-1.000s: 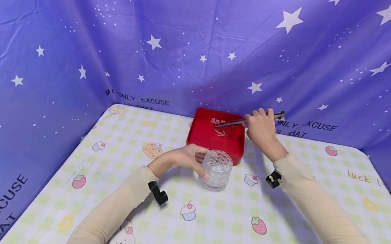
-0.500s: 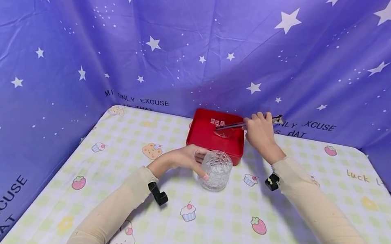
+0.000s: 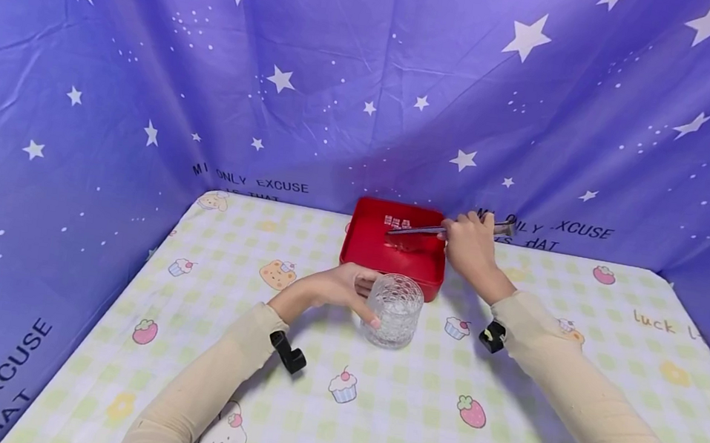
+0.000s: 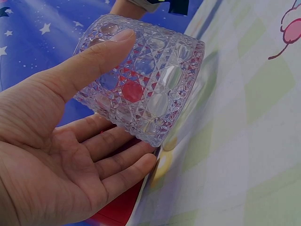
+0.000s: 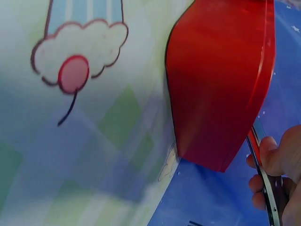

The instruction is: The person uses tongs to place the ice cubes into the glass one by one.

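Observation:
My left hand [image 3: 342, 287] is around a clear patterned glass tumbler [image 3: 394, 320], upright on the cloth. In the left wrist view the thumb presses the tumbler's near side [image 4: 141, 70], while the other fingers [image 4: 117, 160] reach behind it. My right hand [image 3: 471, 248] grips a pair of metal tongs [image 3: 417, 230] at mid-length. Their tips reach down over the inside of a red square tray [image 3: 367, 253], close by several small clear cubes [image 3: 397, 222]. In the right wrist view the red tray's side wall [image 5: 216, 84] hides the tong tips.
A pastel checked tablecloth [image 3: 410, 416] printed with cupcakes and strawberries covers the table. Behind and on both sides hangs a purple-blue curtain [image 3: 338, 40] with white stars. The red tray stands near the back edge, just beyond the tumbler.
My right hand has sunk slightly, and the tongs lie flatter, their tips a little further left in the red tray. The left hand and tumbler have stayed put.

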A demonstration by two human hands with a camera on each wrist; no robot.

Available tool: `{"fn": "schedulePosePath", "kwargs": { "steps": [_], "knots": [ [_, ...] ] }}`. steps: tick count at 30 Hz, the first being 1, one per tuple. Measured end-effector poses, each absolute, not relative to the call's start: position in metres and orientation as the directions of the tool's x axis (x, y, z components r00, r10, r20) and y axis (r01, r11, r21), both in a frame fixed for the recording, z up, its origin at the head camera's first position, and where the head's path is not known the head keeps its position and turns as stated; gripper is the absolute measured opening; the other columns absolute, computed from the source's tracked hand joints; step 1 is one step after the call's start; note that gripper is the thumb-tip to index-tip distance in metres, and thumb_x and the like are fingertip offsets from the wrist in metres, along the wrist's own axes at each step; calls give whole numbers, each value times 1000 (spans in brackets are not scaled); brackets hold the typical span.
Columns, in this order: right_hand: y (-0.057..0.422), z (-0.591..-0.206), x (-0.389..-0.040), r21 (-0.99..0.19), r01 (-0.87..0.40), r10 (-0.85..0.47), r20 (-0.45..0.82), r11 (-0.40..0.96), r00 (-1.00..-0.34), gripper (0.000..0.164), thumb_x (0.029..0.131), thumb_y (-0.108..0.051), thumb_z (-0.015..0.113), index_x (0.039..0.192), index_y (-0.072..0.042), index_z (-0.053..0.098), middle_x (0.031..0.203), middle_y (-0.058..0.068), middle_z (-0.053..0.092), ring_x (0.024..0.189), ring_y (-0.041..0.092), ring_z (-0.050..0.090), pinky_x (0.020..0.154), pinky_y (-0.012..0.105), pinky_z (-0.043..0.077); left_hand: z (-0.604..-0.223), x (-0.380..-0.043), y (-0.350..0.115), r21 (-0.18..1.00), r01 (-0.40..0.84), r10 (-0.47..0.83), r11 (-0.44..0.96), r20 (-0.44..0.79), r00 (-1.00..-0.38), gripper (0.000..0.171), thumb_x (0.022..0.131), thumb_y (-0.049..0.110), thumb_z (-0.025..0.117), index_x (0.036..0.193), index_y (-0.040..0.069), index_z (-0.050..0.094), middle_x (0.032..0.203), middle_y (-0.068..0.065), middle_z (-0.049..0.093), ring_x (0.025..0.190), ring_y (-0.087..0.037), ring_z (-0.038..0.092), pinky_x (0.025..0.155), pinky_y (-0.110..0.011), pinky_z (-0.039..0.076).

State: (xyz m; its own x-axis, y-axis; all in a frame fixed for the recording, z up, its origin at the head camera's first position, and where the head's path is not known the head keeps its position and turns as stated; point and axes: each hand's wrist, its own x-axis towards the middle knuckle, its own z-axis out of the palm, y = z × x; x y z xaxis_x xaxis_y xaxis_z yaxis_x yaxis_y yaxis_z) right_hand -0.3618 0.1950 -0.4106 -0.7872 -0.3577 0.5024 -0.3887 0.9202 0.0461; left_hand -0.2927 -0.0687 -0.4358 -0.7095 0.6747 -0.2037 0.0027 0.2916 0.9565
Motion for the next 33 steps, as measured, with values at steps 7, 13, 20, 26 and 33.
{"fn": "schedulePosePath", "kwargs": {
  "steps": [7,13,20,26,33],
  "knots": [
    [187,-413,-359,70,-401,-378,513,913,-770,4,84,-1,67,84,1,71,75,20,66,78,38,58,80,54,38,-435,-292,-68,956,-5,678,293,-211,-704,70,75,0,86,141,6,60,131,-12,70,118,-17,66,105,-29,53],
    [186,-416,-357,69,-392,-367,532,917,-764,5,86,0,66,89,3,68,80,22,67,82,41,60,81,55,39,-436,-292,-68,956,3,682,292,-206,-702,69,75,1,86,140,7,61,130,-11,70,117,-16,67,104,-28,53],
    [191,-418,-359,63,-403,-345,646,913,-681,11,92,-6,66,93,4,64,81,24,66,80,43,58,76,54,37,-435,-293,-69,957,9,678,290,-199,-708,71,75,0,85,141,6,60,132,-12,69,120,-18,65,107,-29,52],
    [194,-412,-356,81,-430,-353,714,899,-605,9,87,1,61,96,3,62,81,23,64,80,43,57,76,55,37,-435,-294,-68,952,2,669,307,-214,-711,70,75,1,85,141,5,59,132,-12,69,121,-19,65,108,-29,52],
    [194,-404,-348,92,-461,-353,777,882,-521,10,95,-7,62,99,2,63,81,21,63,79,42,57,75,53,39,-436,-295,-69,950,-1,670,313,-222,-708,73,75,2,86,143,7,58,134,-11,68,122,-19,65,108,-30,51]
  ]
}}
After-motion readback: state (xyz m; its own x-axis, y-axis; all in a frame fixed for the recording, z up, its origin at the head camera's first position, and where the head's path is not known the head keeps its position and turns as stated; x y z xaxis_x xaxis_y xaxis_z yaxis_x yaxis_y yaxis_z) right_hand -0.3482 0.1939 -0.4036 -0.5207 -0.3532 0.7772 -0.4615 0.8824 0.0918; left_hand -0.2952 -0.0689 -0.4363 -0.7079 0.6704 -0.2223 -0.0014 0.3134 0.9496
